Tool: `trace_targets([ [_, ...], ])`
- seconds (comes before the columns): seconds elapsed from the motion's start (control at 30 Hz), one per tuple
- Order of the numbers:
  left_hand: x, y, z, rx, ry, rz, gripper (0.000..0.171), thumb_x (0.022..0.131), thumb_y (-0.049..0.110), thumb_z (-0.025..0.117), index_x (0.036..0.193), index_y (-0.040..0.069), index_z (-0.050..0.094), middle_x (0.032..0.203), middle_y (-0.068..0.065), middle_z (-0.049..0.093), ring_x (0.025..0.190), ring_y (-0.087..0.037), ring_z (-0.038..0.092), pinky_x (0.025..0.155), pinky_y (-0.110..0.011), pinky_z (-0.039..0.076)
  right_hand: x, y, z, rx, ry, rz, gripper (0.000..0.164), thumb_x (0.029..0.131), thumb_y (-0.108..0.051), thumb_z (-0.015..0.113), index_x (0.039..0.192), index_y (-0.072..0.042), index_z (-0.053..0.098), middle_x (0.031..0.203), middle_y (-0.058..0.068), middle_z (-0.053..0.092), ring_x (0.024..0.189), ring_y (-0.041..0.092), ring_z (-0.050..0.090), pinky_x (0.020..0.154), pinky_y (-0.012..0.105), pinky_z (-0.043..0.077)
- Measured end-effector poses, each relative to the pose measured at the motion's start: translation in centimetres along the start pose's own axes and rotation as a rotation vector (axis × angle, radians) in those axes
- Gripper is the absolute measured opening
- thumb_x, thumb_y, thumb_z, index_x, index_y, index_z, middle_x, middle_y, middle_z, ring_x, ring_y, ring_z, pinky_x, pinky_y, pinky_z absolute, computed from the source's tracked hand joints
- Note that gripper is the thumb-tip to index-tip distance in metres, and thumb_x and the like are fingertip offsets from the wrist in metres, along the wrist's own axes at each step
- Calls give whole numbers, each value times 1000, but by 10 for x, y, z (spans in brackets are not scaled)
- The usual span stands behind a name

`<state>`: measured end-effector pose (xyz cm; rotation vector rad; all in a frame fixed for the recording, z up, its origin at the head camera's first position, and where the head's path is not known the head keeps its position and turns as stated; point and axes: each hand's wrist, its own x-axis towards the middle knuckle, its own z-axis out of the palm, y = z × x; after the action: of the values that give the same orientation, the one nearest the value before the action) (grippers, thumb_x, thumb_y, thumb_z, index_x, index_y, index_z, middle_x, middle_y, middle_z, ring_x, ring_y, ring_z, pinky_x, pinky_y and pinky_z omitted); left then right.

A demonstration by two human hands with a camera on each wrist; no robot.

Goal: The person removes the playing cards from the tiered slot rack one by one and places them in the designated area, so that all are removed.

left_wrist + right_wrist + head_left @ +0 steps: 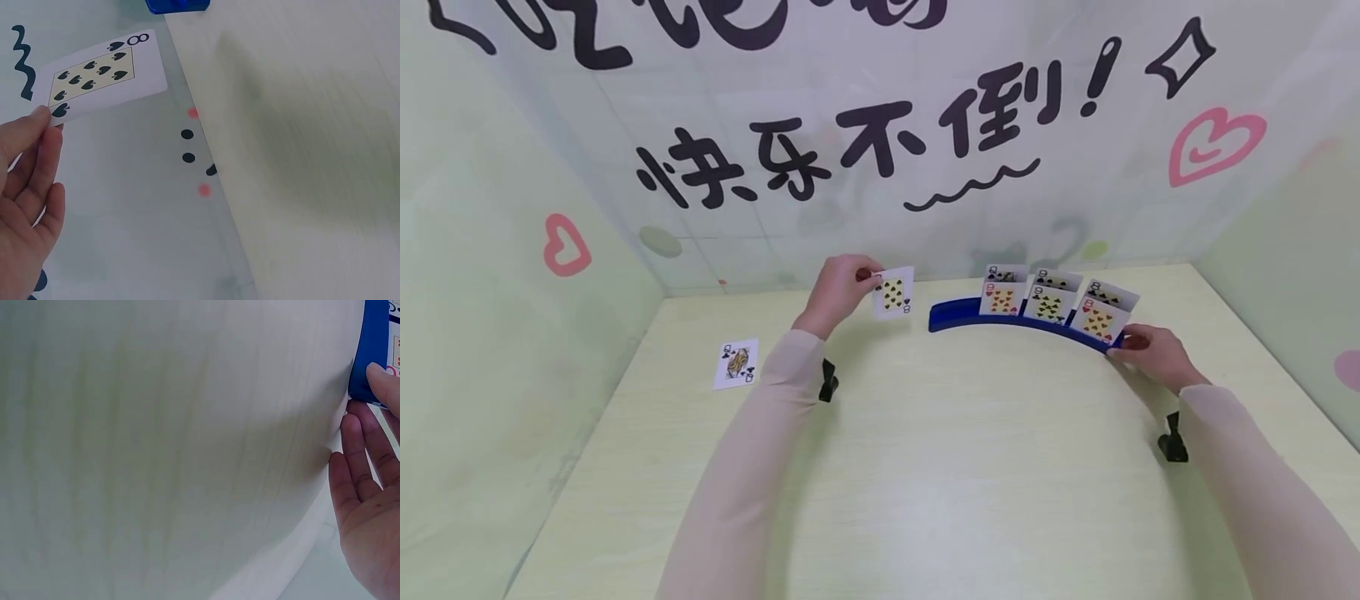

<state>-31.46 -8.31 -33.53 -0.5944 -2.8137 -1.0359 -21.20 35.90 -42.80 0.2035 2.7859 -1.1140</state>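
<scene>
My left hand pinches an eight of spades by its edge, raised near the back wall and left of the holder. In the left wrist view, thumb and fingertips hold one corner of this card. A curved blue card holder stands at the back right of the table. Its right end is gripped by my right hand; in the right wrist view the thumb presses its front. Three pairs of cards stand in it, with a red nine, a black nine and an eight of hearts in front.
A queen of clubs lies face up on the pale table, left of my left forearm. Behind the table rises a printed wall sheet with black characters. Black wrist mounts hang below both sleeves.
</scene>
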Motion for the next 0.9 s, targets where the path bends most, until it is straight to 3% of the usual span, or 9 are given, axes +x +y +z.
trace_targets([
  [0.33,-21,-33,-21,59,-50,-46,21,86,9,64,106,2,66,106,-10,63,86,-21,56,75,-32,47,-1,1,1,-8,2,-10,68,89,-29,60,132,15,31,115,34,48,103,42,46,90,53,38],
  [0.9,-46,-84,-64,72,-65,-70,22,88,8,61,107,-3,64,94,-16,62,81,-25,55,71,-36,46,-1,0,0,-14,-4,-7,65,90,-28,59,131,15,33,116,33,47,103,42,45,91,54,36],
])
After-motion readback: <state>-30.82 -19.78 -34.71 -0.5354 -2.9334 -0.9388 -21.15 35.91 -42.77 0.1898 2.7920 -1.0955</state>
